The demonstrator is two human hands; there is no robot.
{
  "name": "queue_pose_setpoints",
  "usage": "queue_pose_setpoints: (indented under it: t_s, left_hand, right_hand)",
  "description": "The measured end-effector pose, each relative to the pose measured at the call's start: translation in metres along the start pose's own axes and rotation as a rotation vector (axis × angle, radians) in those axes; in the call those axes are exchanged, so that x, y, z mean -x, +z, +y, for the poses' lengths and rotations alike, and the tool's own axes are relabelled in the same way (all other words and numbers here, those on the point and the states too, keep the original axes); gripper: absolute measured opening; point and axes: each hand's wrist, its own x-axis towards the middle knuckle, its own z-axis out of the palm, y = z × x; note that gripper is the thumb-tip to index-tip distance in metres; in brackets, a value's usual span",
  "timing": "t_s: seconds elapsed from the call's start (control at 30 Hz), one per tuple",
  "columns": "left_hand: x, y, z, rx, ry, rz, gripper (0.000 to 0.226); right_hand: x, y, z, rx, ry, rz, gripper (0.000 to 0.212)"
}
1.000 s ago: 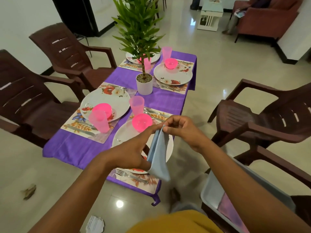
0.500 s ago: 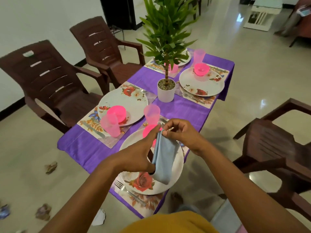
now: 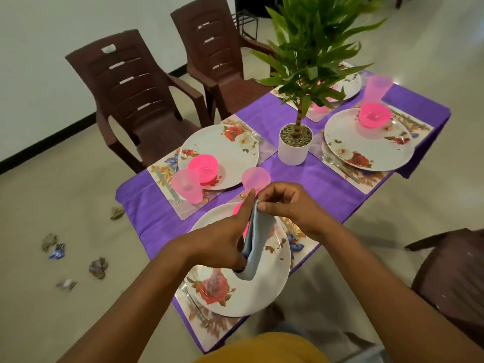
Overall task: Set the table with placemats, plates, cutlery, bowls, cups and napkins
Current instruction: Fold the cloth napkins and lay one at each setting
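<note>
A folded light blue napkin [image 3: 258,244] hangs above the near floral plate [image 3: 243,292]. My left hand [image 3: 222,242] grips its lower fold and my right hand [image 3: 285,205] pinches its top edge. A pink bowl [image 3: 237,208] on that plate is mostly hidden behind my hands, with a pink cup [image 3: 255,179] just beyond. The table carries a purple cloth [image 3: 322,184], floral placemats, plates, pink bowls and pink cups at each place. A fork [image 3: 195,305] lies left of the near plate.
A potted plant in a white pot [image 3: 294,145] stands at the table's middle. Two brown plastic chairs [image 3: 136,95] stand on the left and another chair [image 3: 455,273] on the right. Scraps of litter [image 3: 98,267] lie on the floor at the left.
The view has swung left and closer to the table. My hands have brought the napkin's layers closer together over the near plate.
</note>
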Motion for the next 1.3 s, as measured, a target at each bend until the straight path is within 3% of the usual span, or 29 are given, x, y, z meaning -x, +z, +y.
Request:
queue_pose_setpoints:
  t_s: [0.2, 0.47, 0.6, 0.67, 0.9, 0.97, 1.07, 1.17, 1.3]
  left_hand:
    - [-0.004, 0.007, 0.010, -0.025, -0.023, 0.073, 0.143]
    - [0.011, 0.012, 0.014, -0.033, 0.009, 0.107, 0.142]
    - [0.023, 0.016, 0.003, 0.152, 0.080, 0.172, 0.136]
    - [0.029, 0.022, -0.008, 0.273, 0.079, 0.240, 0.119]
    - [0.037, 0.062, -0.044, 0.391, 0.043, 0.570, 0.018]
    - [0.036, 0.073, -0.043, 0.495, 0.017, 0.630, 0.016]
    - [0.032, 0.084, -0.039, 0.464, 0.034, 0.685, 0.033]
    - [0.021, 0.086, -0.035, 0.550, 0.069, 0.814, 0.014]
    - [0.008, 0.074, -0.012, 0.727, 0.120, 0.959, 0.016]
  right_hand:
    - [-0.006, -0.009, -0.002, -0.022, 0.017, -0.039, 0.013]
    - [0.011, -0.007, -0.020, 0.131, -0.023, -0.024, 0.016]
    - [0.024, 0.000, -0.029, 0.132, -0.044, 0.040, 0.011]
    - [0.033, 0.003, -0.032, 0.095, -0.050, 0.079, 0.008]
    - [0.057, 0.023, -0.023, 0.125, -0.083, 0.288, 0.013]
    - [0.061, 0.026, -0.022, 0.133, -0.088, 0.353, 0.013]
    - [0.066, 0.023, -0.024, 0.138, -0.083, 0.392, 0.011]
    - [0.069, 0.012, -0.026, 0.115, -0.074, 0.419, 0.007]
    - [0.069, -0.017, -0.016, -0.072, -0.032, 0.434, 0.010]
